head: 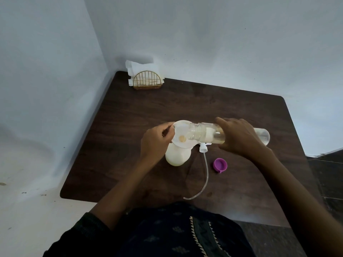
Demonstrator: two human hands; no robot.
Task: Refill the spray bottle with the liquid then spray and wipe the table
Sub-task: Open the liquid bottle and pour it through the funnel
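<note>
A white spray bottle (178,156) stands upright near the middle of the dark wooden table (232,112). A clear funnel (182,131) sits in its neck, and my left hand (156,141) pinches the funnel's rim. My right hand (239,137) grips a clear plastic bottle (204,132) tipped on its side, its mouth over the funnel. A little yellowish liquid shows in the funnel's throat. The white spray head (203,147) with its long clear tube (205,175) lies on the table beside the spray bottle.
A purple cap (220,165) lies on the table to the right of the tube. A gold wire napkin holder (147,81) with white napkins stands at the far left corner, against the walls. The table's near edge is at my body.
</note>
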